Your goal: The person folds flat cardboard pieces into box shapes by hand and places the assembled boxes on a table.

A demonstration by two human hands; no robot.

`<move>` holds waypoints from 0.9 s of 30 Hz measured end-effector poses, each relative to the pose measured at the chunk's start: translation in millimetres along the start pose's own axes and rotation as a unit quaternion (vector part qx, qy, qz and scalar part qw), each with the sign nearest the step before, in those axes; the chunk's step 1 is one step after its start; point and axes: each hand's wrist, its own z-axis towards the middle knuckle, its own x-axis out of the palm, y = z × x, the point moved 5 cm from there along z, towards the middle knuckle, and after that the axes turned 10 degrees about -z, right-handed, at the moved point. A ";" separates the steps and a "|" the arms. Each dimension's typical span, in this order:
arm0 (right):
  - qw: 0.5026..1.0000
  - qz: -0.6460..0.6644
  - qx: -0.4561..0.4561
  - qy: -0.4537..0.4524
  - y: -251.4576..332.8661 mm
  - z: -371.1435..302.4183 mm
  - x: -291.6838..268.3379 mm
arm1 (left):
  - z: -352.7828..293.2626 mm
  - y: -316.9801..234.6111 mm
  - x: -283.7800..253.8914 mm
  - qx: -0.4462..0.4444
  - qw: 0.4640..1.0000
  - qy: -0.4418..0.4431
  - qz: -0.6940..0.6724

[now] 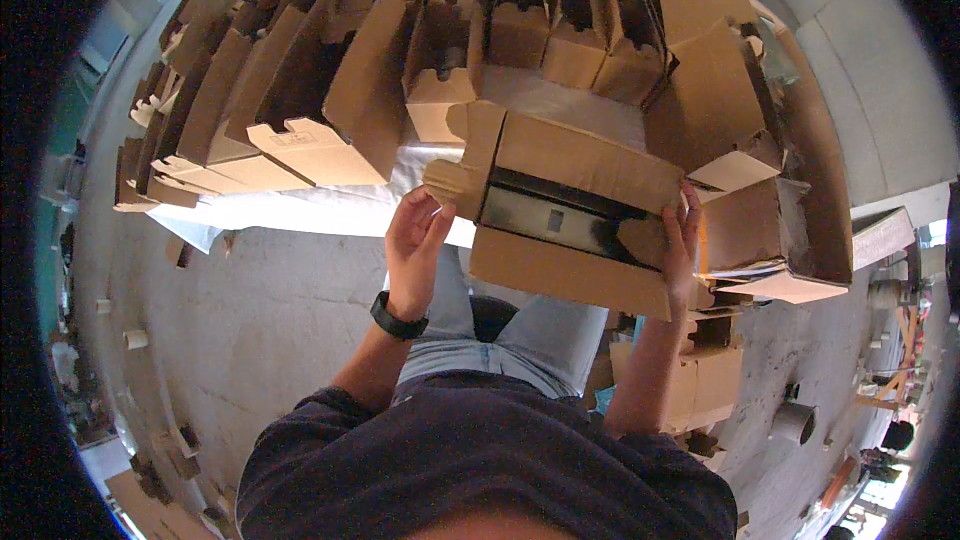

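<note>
In front of me is a long brown cardboard box, tilted, with its long flaps spread apart. Through the gap between them shows a grey and black surface with a small dark rectangle; I cannot tell what it is. At the box's left end, my left hand has its fingers bent and thumb close to them, pinching the edge of the notched end flap. My right hand grips the right end, fingers over its edge. A dark band circles my left wrist.
Several open cardboard boxes stand in a row at the left on a white-covered table. More boxes line the back. At the right, a larger open box stands close to my right hand. Stacked cartons sit below it.
</note>
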 end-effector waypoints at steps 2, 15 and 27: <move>1.000 -0.007 -0.007 0.009 4.0 0.3 2.2 | 0.6 1.8 -0.4 -0.003 1.000 0.000 0.003; 1.000 0.004 -0.019 0.009 -4.2 -0.7 -0.7 | -6.3 10.8 5.3 -0.030 0.999 -0.003 0.010; 1.000 -0.009 -0.021 0.007 4.6 -3.5 2.7 | 7.9 4.6 29.7 0.065 0.953 0.217 0.199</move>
